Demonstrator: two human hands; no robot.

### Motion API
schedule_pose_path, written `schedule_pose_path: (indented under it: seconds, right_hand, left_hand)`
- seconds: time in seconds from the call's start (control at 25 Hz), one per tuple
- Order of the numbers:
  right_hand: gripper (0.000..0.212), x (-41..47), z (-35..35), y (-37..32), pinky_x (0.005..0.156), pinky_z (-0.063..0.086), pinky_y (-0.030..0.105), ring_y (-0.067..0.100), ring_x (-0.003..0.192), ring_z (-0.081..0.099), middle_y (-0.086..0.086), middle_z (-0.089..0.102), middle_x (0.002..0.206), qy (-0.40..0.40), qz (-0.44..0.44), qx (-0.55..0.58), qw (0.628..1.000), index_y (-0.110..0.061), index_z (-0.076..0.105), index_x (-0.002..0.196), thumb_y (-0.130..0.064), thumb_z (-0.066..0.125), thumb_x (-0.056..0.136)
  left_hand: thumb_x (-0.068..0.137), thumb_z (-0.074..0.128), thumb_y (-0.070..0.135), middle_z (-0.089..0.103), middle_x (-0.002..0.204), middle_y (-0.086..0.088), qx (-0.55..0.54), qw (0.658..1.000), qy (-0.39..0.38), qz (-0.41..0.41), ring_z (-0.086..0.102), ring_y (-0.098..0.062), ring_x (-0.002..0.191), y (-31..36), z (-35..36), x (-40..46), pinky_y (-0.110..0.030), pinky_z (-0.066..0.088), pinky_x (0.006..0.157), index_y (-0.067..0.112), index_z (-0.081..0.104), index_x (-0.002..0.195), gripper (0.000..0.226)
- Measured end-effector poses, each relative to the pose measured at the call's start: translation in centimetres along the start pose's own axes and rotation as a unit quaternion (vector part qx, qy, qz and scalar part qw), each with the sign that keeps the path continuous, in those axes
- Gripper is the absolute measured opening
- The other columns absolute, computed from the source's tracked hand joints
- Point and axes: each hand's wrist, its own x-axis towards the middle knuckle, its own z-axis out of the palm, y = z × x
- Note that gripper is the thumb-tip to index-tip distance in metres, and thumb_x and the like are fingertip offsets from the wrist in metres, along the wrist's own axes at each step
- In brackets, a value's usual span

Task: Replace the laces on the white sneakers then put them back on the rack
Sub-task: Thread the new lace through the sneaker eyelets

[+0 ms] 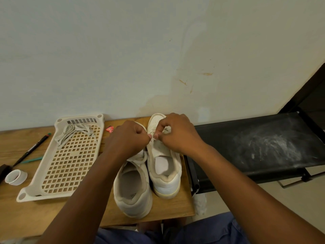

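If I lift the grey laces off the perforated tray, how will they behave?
The grey laces probably hang limp, since they lie in loose tangled loops. They look light, so one may drag the other along. An end might catch in the tray holes.

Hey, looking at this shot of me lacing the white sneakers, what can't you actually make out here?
Head view only:
- Front eyelets of the right sneaker: covered by the left hand and right hand.
- The lace pinched between them: only a sliver shows.
- Toe of the left sneaker: behind the left hand.
- Red scrap by the perforated tray: too small to identify.
- Dark object on the table: cut by the left edge.
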Motion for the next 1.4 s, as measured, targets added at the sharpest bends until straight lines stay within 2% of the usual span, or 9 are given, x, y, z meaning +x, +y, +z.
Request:
schedule_pose_path:
  seconds: [0.16,0.36,0.56,0.68,0.84,0.96,1.08,1.2,1.4]
  right_hand:
    - [0.009,0.2,-1.4,0.6,0.094,0.051,0.041,0.017,0.116,0.052,-0.012,0.066,0.110,0.049,0.016,0.032,0.998,-0.033,0.076,0.080,-0.038,0.080,0.086]
    - [0.007,-0.4,0.3,-0.3,0.099,0.048,0.043,0.021,0.120,0.046,-0.005,0.059,0.124,-0.028,-0.005,-0.063,0.998,-0.034,0.076,0.085,-0.040,0.075,0.088]
    - [0.019,0.2,-1.6,0.3,0.081,0.052,0.027,0.007,0.090,0.064,-0.015,0.068,0.088,0.139,0.060,0.129,0.980,-0.025,0.075,0.076,-0.016,0.067,0.090]
    - [0.015,0.3,-3.3,0.8,0.078,0.061,0.035,0.008,0.081,0.066,-0.013,0.069,0.084,0.222,0.131,0.214,0.942,-0.020,0.071,0.082,-0.015,0.063,0.094]
    - [0.013,0.7,-3.4,1.9,0.082,0.063,0.046,0.022,0.084,0.072,0.006,0.076,0.095,0.083,0.172,0.113,0.975,-0.009,0.073,0.093,-0.019,0.067,0.090]
    - [0.038,0.2,-3.0,1.5,0.085,0.060,0.041,0.021,0.099,0.066,0.002,0.065,0.113,-0.031,0.146,0.052,0.987,-0.015,0.061,0.116,-0.035,0.077,0.088]
    - [0.051,-0.3,-3.0,0.7,0.076,0.062,0.037,0.020,0.094,0.066,0.001,0.062,0.109,-0.107,0.144,0.074,0.981,-0.019,0.056,0.115,-0.049,0.081,0.083]
    - [0.038,-0.5,-3.2,0.5,0.072,0.066,0.041,0.024,0.081,0.073,0.010,0.073,0.092,-0.142,0.171,0.136,0.965,-0.008,0.066,0.099,-0.038,0.085,0.084]
    - [0.014,-0.1,-3.8,0.7,0.077,0.066,0.049,0.033,0.079,0.079,0.020,0.077,0.088,-0.127,0.214,0.186,0.951,0.005,0.072,0.099,-0.005,0.077,0.090]
  left_hand:
    - [0.090,0.072,0.029,0.054,0.043,0.017,-0.006,1.000,-0.001,0.006,0.055,-0.016,0.058,0.2,0.0,-0.1,-0.027,0.041,0.061,0.007,0.071,0.064,0.034]
    - [0.090,0.072,0.028,0.054,0.044,0.021,0.001,1.000,-0.003,-0.002,0.056,-0.015,0.060,0.2,-0.1,-0.1,-0.027,0.041,0.064,0.013,0.067,0.056,0.038]
    - [0.090,0.072,0.027,0.045,0.039,0.013,-0.001,1.000,-0.012,-0.003,0.047,-0.016,0.051,-0.1,-0.1,-0.1,-0.028,0.040,0.060,0.016,0.057,0.047,0.047]
    - [0.089,0.072,0.026,0.053,0.049,0.008,-0.005,1.000,-0.009,0.006,0.052,-0.017,0.056,-0.3,0.0,0.0,-0.030,0.045,0.062,0.010,0.065,0.055,0.039]
    - [0.087,0.069,0.024,0.068,0.080,0.012,-0.011,0.999,0.029,0.028,0.061,-0.011,0.077,0.4,0.4,-0.5,-0.027,0.045,0.068,0.024,0.074,0.083,0.007]
    - [0.085,0.071,0.021,0.065,0.107,0.011,-0.020,0.994,0.058,0.087,0.060,-0.010,0.091,1.0,1.1,-0.9,-0.028,0.050,0.080,0.033,0.074,0.106,0.025]
    - [0.087,0.070,0.025,0.068,0.117,0.010,0.017,0.993,0.058,0.105,0.065,-0.014,0.102,1.9,1.7,-0.9,-0.031,0.052,0.085,0.034,0.076,0.107,0.023]
    - [0.086,0.073,0.028,0.070,0.114,0.012,0.053,0.990,0.083,0.099,0.066,-0.014,0.100,2.2,2.5,-1.0,-0.024,0.045,0.077,0.034,0.078,0.104,0.019]
    - [0.082,0.079,0.034,0.067,0.106,0.011,0.095,0.979,0.133,0.121,0.064,-0.015,0.095,1.9,3.9,-0.9,-0.026,0.041,0.073,0.033,0.076,0.095,0.014]
